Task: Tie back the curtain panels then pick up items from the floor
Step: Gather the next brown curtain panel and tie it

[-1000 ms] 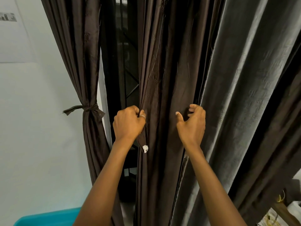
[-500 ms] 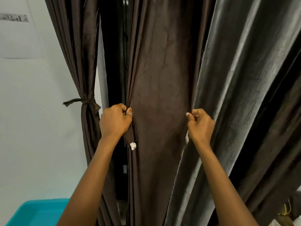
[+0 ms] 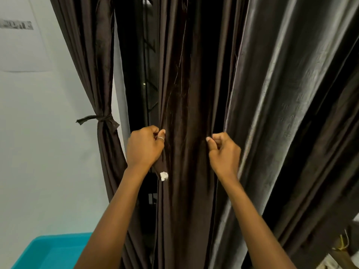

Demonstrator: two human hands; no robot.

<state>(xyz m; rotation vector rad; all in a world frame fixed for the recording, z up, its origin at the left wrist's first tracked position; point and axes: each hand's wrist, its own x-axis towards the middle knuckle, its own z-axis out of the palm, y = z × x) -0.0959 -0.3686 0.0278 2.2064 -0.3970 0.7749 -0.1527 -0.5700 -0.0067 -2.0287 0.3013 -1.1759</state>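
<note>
A dark brown curtain panel hangs straight down in front of me. My left hand grips its left edge, fingers curled round the fabric, a ring on one finger. A small white tag sticks out just below that hand. My right hand pinches the panel's right edge, the fabric gathered into folds between the two hands. To the left, another brown panel is bunched and bound by a dark tie. A grey-lined panel hangs to the right.
A dark window with a grille shows between the panels. White wall with a paper sheet lies to the left. A turquoise plastic bin stands at the lower left. Clutter shows at the lower right corner.
My hands spread the middle panel wide, then drew closer again, bunching it into folds. The view shifted slightly right and down.
</note>
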